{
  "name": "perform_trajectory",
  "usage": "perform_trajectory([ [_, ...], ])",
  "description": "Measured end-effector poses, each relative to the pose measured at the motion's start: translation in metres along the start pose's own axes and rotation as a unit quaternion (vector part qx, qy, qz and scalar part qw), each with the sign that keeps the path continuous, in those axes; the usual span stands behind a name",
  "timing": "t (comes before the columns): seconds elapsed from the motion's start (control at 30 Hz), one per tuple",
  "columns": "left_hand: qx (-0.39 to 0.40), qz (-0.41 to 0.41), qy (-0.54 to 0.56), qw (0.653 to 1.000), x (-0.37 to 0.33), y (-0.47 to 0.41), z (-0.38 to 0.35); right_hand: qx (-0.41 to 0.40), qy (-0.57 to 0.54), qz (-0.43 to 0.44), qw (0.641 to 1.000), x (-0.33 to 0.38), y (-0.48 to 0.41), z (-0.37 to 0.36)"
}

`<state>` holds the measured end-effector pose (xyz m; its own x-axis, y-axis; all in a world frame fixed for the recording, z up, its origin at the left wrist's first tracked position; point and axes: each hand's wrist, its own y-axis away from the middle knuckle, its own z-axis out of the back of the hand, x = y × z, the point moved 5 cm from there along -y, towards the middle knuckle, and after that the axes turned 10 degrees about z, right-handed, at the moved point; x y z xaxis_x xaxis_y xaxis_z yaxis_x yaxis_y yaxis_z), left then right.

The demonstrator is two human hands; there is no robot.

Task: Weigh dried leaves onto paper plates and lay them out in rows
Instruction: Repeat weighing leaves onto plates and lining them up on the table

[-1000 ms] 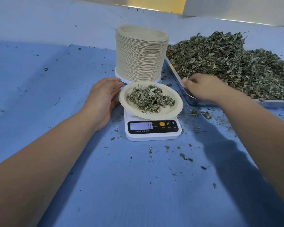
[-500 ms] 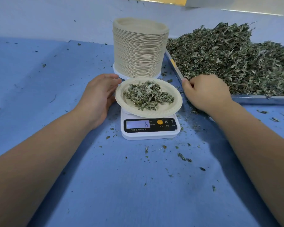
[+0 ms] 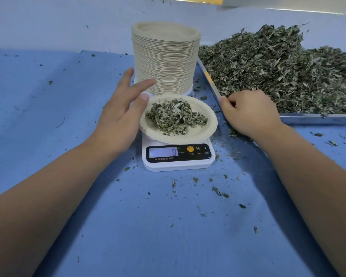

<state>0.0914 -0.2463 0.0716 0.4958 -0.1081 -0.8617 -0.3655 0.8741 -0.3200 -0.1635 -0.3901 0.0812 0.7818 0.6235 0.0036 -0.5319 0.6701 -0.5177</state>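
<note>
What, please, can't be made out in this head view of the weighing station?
Head view only.
Right hand: curled fingers face away, so whether it holds anything is hidden.
Tray: cut off by the right edge.
Scale platform: covered by the loaded plate.
Scale's small labels: too small to read.

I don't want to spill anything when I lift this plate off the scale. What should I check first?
1. Plate sits on scale: ok.
2. Leaves heaped inside the rim: ok.
3. Display readable, shows 8: ok. Target weight reached: cannot tell.
4. Left hand free to lift: ok, open beside the plate.
5. Right hand empty: cannot tell, fingers curled at the tray edge.
</note>
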Motion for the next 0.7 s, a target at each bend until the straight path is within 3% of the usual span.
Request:
perform_trajectory([
  [0.07,0.032,-0.077,-0.065,0.994,-0.01,0.005,-0.004,-0.001,-0.007,-0.001,1.0,-0.001,0.001,-0.001],
  [0.13,0.064,-0.092,-0.097,0.989,-0.014,0.009,-0.009,0.004,-0.015,-0.004,1.0,-0.001,0.001,-0.001],
  [0.27,0.093,-0.045,-0.101,0.99,-0.009,0.01,-0.013,0.014,-0.012,-0.008,1.0,0.0,0.001,0.0],
  [0.53,0.011,0.017,-0.035,0.999,-0.002,0.005,0.001,0.027,-0.013,-0.054,0.998,-0.014,0.004,0.004],
  [0.7,0.003,0.082,-0.005,0.997,0.01,-0.001,0.003,-0.028,-0.045,-0.025,0.998,-0.003,0.001,0.013],
])
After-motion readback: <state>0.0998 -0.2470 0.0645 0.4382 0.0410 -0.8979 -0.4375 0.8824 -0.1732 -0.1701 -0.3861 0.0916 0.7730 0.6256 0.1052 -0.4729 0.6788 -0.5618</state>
